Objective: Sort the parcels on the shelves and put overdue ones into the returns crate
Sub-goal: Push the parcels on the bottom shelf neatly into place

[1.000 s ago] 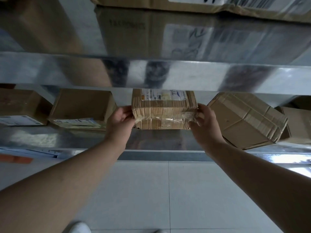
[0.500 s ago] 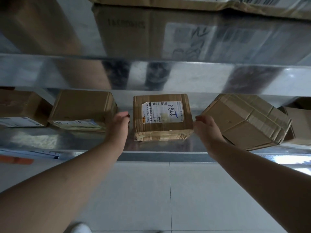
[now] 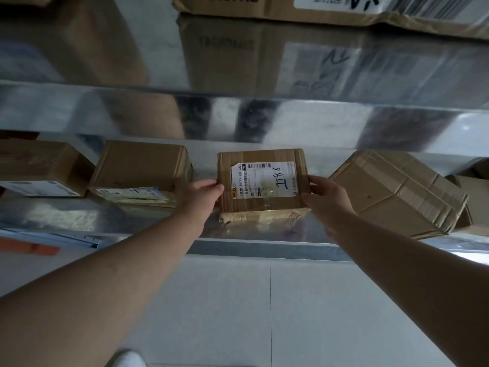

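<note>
Item 1, middle parcel (image 3: 262, 181): I log it flat on the lower metal shelf (image 3: 79, 215), white label up with "7786" in blue pen, my left hand (image 3: 198, 196) and right hand (image 3: 326, 198) each gripping 1 side edge, fingers curled round the cardboard. Items 2 and 3: I count a plain box (image 3: 143, 168) just left and a tilted taped box (image 3: 397, 197) to the right, both apart from it.
</note>
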Demonstrator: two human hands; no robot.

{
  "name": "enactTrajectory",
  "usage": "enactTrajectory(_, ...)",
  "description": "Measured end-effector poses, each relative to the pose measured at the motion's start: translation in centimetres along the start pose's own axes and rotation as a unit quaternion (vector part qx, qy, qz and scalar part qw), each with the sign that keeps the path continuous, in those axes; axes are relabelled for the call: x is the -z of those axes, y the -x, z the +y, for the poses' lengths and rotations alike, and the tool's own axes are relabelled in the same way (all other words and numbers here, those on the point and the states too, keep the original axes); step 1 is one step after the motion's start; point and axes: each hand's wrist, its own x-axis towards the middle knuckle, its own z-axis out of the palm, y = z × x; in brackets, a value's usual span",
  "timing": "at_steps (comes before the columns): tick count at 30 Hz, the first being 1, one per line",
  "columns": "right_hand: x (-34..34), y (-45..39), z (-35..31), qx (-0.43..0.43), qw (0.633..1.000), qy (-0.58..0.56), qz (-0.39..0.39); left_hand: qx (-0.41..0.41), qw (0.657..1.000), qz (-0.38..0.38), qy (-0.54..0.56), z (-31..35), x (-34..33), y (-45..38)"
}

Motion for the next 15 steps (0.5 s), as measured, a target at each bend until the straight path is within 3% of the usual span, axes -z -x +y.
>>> enactTrajectory(6, 0.1, 0.6, -1.8, 0.047, 0.997, -0.055, 0.038, -0.063, 0.998, 0.003, 0.011, 1.2, 1.1, 0.2)
enactTrajectory(15, -1.4, 1.6, -0.9, 0.024, 0.997, -0.077, -0.016, -0.084, 0.996, 0.032, 0.003, -0.1, 1.0, -0.1)
